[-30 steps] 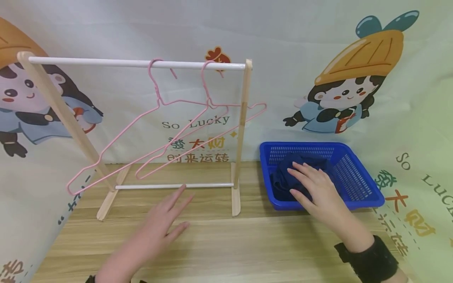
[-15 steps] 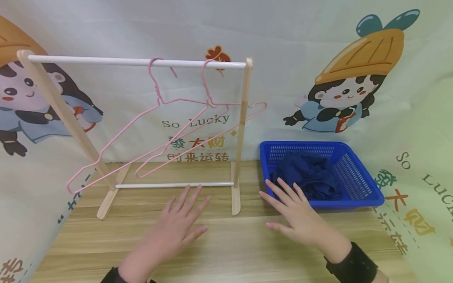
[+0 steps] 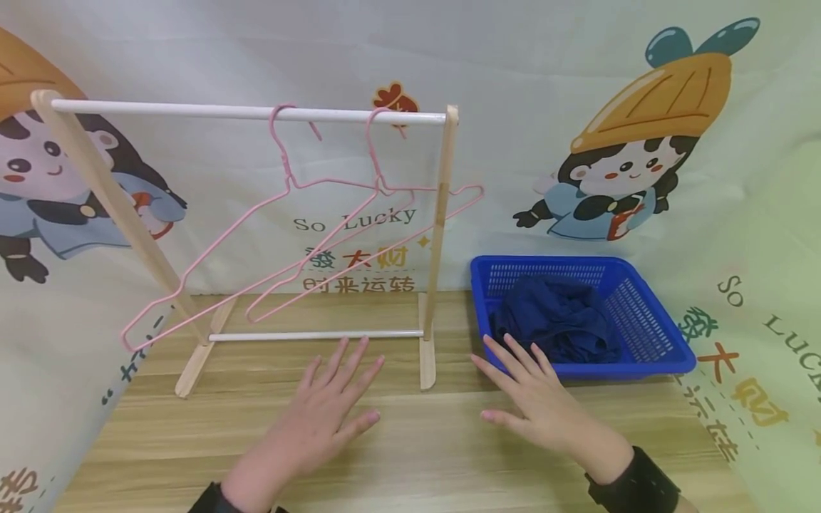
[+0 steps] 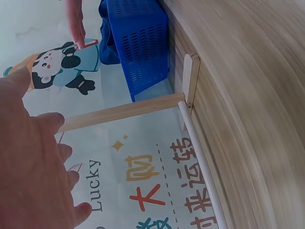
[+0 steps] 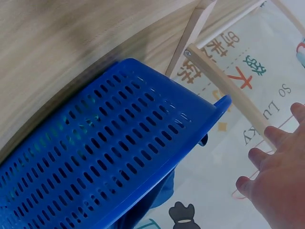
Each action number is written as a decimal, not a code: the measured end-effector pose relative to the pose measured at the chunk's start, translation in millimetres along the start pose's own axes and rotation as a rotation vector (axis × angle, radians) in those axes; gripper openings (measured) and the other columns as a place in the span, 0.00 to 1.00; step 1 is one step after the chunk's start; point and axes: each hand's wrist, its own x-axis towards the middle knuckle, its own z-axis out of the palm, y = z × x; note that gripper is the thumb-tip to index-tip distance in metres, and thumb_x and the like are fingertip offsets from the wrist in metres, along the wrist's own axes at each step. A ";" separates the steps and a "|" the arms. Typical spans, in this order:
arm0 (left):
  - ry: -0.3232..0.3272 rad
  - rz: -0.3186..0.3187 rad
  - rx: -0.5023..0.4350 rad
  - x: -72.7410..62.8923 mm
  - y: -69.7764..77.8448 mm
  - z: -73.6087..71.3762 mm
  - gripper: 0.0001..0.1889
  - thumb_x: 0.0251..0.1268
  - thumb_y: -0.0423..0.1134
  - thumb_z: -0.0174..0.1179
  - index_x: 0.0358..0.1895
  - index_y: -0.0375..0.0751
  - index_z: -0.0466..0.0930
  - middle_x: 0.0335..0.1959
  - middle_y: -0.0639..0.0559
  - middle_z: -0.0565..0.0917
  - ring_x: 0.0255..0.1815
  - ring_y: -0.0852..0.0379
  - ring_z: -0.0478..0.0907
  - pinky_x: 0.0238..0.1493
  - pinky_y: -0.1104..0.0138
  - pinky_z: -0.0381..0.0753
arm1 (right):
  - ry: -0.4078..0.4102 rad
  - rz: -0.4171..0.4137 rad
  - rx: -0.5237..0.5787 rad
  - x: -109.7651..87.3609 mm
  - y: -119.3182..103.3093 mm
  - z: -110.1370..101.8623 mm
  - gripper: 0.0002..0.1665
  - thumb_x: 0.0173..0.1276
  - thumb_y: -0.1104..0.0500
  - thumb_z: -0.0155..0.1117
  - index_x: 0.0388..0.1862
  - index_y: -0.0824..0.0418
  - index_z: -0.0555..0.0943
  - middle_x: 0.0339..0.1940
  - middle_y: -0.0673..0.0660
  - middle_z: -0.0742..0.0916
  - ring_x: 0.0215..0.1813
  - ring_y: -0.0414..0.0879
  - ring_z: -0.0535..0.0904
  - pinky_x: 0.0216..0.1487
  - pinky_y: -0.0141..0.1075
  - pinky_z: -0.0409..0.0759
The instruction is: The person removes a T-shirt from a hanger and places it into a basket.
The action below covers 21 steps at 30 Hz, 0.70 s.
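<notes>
My left hand hovers over the table in front of the rack, fingers spread and holding nothing. Spread the same way, my right hand is at the near left corner of the blue basket; it grips nothing. Crumpled dark blue cloth lies inside the basket; its kind cannot be made out. Two pink hangers hang from the rack's white top bar: a left hanger and a right hanger, overlapping each other. The right wrist view shows the basket's slotted side beside my fingers.
The wooden rack has a right post, a low white rod and feet on the wood-grain table. Behind and at the sides stands a printed cloth backdrop with cartoon figures. The basket is right of the rack.
My right hand has drawn back from over the cloth in the basket, toward me and left. My left hand has shifted slightly right, its fingers spreading. Over the last half second both barely move.
</notes>
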 end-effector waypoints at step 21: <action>0.012 -0.020 -0.015 -4.0 0.0 0.8 0.36 0.70 0.62 0.42 0.76 0.58 0.42 0.78 0.56 0.33 0.78 0.48 0.30 0.71 0.39 0.41 | 0.007 0.026 0.017 -10.3 2.7 3.4 0.44 0.65 0.39 0.58 0.76 0.41 0.52 0.79 0.47 0.51 0.77 0.60 0.47 0.66 0.68 0.46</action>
